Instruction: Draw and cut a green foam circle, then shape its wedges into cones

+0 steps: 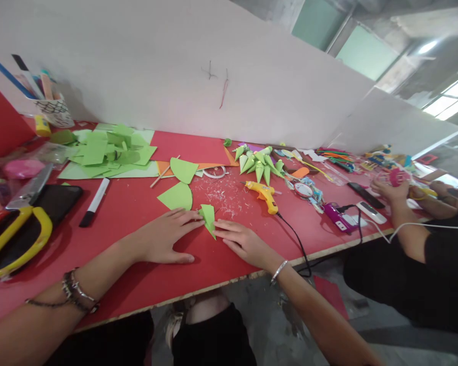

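A small folded piece of green paper lies on the red table between my hands. My left hand rests on the table with its fingers stretched out, fingertips at the paper's left edge and thumb spread below. From the right, my right hand reaches in with extended fingers, their tips touching the paper's right edge. Just above my left fingers lies a wedge of green paper. Beyond it is a second green wedge, overlapping a thin wooden stick.
Green paper pieces are heaped at the back left. A yellow glue gun, its cord trailing off the front edge, lies near several green paper cones. Scissors and a marker lie left. A co-worker's hand is far right.
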The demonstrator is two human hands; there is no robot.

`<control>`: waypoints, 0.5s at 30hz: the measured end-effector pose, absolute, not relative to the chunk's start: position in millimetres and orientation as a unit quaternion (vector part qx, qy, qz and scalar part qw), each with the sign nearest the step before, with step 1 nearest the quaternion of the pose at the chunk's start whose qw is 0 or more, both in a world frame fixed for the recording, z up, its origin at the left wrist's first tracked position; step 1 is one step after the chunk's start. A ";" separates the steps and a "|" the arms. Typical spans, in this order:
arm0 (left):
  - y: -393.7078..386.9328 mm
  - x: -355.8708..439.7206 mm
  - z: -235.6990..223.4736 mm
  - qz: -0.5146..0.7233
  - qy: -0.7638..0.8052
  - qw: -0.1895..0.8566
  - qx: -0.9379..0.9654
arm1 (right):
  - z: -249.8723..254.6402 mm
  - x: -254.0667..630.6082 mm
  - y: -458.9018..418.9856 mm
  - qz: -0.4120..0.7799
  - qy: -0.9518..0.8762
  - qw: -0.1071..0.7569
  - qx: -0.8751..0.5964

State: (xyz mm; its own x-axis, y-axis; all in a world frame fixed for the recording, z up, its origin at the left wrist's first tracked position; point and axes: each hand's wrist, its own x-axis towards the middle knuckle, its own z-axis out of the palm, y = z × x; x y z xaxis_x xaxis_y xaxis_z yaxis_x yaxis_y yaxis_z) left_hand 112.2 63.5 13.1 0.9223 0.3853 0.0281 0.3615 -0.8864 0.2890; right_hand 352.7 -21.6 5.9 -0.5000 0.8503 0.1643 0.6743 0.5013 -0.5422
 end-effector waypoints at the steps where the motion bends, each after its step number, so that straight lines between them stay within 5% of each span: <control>1: 63.4 112.0 13.5 0.042 0.192 0.141 0.970 | 6.3 352.6 -21.7 0.209 -0.839 0.214 -0.453; 15: 63.9 111.0 11.3 0.045 0.192 0.134 0.971 | 8.0 352.6 -21.9 0.228 -0.832 0.239 -0.446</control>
